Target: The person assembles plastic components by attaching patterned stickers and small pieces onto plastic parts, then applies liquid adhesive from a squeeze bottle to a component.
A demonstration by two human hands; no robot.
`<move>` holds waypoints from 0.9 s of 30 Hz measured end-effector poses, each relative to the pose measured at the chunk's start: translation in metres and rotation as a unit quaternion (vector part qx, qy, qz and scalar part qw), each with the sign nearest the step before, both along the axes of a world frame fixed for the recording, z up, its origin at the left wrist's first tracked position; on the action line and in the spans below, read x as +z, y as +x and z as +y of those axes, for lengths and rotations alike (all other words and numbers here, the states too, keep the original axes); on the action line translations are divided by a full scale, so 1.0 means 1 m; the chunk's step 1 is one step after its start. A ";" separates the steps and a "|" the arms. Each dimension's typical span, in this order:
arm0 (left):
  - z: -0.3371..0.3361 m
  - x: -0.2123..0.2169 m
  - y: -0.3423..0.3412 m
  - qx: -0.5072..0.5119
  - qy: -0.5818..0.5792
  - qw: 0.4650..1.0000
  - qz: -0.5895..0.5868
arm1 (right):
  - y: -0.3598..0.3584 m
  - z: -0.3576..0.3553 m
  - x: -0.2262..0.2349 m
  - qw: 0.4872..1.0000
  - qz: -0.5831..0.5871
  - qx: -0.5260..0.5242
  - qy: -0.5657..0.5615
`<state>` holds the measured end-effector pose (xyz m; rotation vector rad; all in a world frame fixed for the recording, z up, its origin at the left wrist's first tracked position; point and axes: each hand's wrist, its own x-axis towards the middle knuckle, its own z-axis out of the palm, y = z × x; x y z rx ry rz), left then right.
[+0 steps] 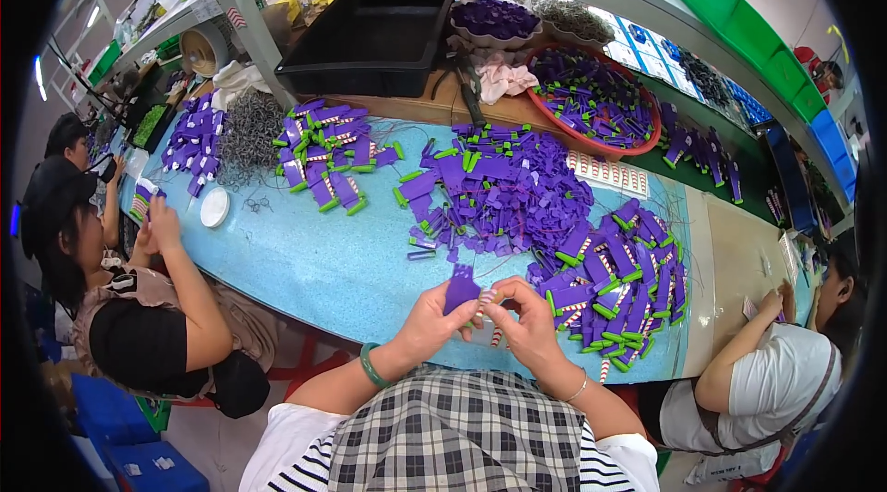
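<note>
Close to the table's front edge, my left hand (425,328) is closed on a flat purple plastic piece (462,286) with small holes near its top. My right hand (528,324) pinches at the lower end of that piece, the fingertips of both hands meeting there. What lies between my right fingertips is too small to make out. A red-and-white striped strip (496,336) shows just below the fingers; whether it hangs or lies on the table I cannot tell. Right of my hands is a pile of purple pieces with green ends and striped strips (621,279).
Loose purple parts (517,187) are heaped ahead on the blue table (319,256). Beyond stand a red basket (658,127) of parts and a black tray (370,39). A white lid (214,206) and tangled wires (251,136) lie left. Co-workers sit on both sides.
</note>
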<state>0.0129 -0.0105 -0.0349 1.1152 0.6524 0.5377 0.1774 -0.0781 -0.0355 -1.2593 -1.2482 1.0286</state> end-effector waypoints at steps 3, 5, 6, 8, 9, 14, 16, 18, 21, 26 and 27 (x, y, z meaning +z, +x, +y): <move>-0.002 0.004 0.001 0.009 -0.109 0.991 -0.072 | -0.003 -0.001 0.007 0.996 0.072 -0.038 -0.037; -0.002 0.001 0.001 0.005 -0.146 0.984 -0.106 | -0.005 -0.001 0.004 0.996 0.066 -0.039 -0.042; -0.003 0.001 0.001 -0.003 -0.181 0.974 -0.139 | -0.006 0.000 0.002 0.996 0.060 -0.042 -0.046; -0.003 0.001 0.000 -0.014 -0.194 0.969 -0.152 | -0.005 0.000 -0.001 0.995 0.070 -0.047 -0.059; -0.003 0.002 -0.001 -0.028 -0.206 0.964 -0.164 | -0.005 0.000 -0.001 0.993 0.081 -0.054 -0.071; -0.005 0.005 0.000 -0.023 -0.207 0.964 -0.165 | -0.007 -0.001 -0.001 0.990 0.116 -0.055 -0.053; -0.005 0.004 0.000 -0.023 -0.208 0.964 -0.166 | -0.008 -0.002 -0.001 0.989 0.125 -0.056 -0.054; -0.006 0.002 0.000 -0.025 -0.206 0.963 -0.174 | -0.008 -0.003 -0.003 0.991 0.113 -0.058 -0.046; -0.006 0.002 -0.001 -0.028 -0.202 0.964 -0.169 | -0.008 -0.005 -0.005 0.992 0.102 -0.054 -0.044; -0.008 0.005 -0.001 -0.028 -0.201 0.963 -0.176 | -0.009 -0.005 -0.008 0.994 0.091 -0.055 -0.026; -0.008 0.005 -0.001 -0.031 -0.196 0.964 -0.174 | -0.009 -0.006 -0.009 0.996 0.074 -0.052 -0.015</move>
